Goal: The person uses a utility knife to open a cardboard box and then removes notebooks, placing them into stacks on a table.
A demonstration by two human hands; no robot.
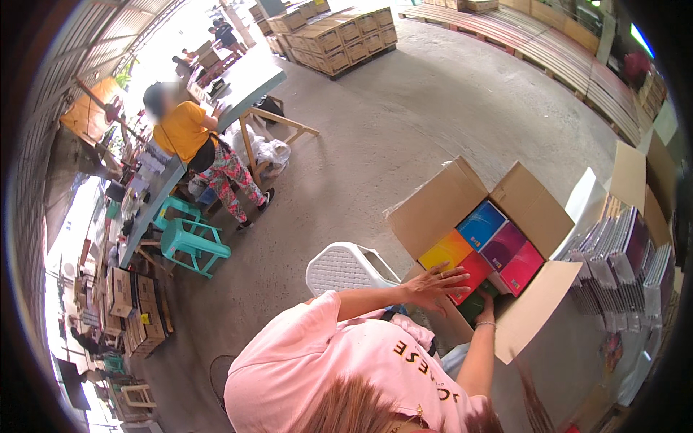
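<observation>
Hair (354,411), lettered shirt (303,353), printed packs (504,247)

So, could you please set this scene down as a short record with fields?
Container: open cardboard carton, flaps spread
Contents: blue pack, yellow pack, purple pack, red pack, pink pack, dark green item
Left hand: fingers spread over the red pack; contact unclear
Right hand: inside the carton at the dark green item; grip partly hidden
Left of carton: white stool
Right of carton: stacked flat items
Background: co-worker in a yellow top, teal stools
</observation>
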